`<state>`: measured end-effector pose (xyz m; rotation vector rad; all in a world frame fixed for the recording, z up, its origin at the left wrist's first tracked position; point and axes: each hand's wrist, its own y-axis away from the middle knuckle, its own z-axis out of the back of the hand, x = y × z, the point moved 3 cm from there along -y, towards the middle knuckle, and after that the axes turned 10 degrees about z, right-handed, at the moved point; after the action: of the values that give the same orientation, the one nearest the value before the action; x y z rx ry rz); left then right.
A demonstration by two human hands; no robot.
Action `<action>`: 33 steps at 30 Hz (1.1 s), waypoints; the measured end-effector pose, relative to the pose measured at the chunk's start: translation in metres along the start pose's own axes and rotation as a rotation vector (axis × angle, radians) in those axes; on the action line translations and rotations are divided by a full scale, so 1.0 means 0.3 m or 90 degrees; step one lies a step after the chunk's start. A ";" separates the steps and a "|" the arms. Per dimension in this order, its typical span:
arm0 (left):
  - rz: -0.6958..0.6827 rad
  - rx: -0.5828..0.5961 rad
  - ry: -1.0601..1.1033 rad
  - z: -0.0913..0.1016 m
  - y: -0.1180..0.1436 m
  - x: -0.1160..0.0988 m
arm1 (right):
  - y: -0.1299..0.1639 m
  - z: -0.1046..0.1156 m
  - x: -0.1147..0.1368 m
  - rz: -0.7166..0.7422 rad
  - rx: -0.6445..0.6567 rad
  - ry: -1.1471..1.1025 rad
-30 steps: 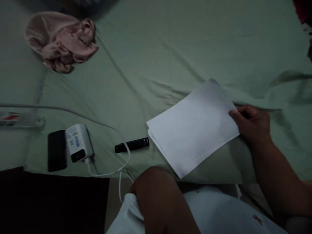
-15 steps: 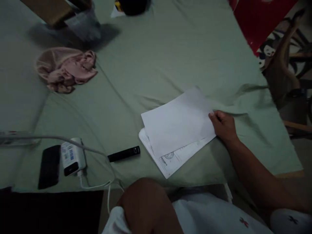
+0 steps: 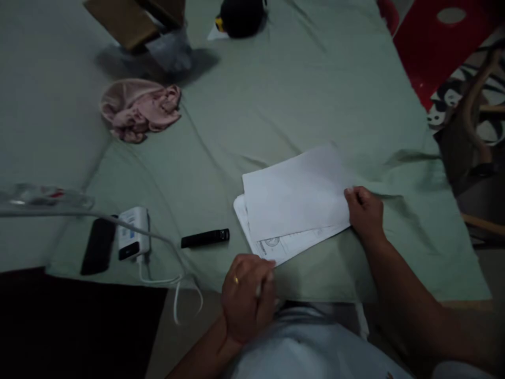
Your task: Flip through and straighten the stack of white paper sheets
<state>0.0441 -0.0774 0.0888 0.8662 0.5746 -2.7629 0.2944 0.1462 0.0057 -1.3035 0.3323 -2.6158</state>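
Dim light over a bed spread with a pale green sheet [image 3: 300, 79]; a red plastic stool [image 3: 442, 47] stands at far right; a curved wooden chair [image 3: 469, 131] beside it; dark floor [image 3: 79, 326] at lower left.

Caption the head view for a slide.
Right hand pins white paper sheets on green bedsheet; left hand nears their corner.

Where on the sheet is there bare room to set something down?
Widest bare stretch: the green sheet between the pink cloth and the papers, up to the black toy. Another lies right of the right hand. Crowded: the near left edge, with phone, charger, cable and black stick.
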 end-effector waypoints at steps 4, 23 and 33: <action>0.065 -0.049 -0.085 -0.054 0.042 0.122 | -0.001 0.015 -0.021 0.049 -0.025 0.138; 0.259 0.061 -0.139 -0.166 0.008 0.258 | -0.021 0.017 -0.052 -0.025 0.073 0.158; 0.274 0.018 -0.100 -0.191 -0.051 0.267 | -0.027 0.035 -0.048 -0.097 0.052 0.047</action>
<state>0.0038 -0.0447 0.0037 0.6750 0.2813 -2.4203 0.3107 0.1567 0.0033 -1.2547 0.1389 -2.7761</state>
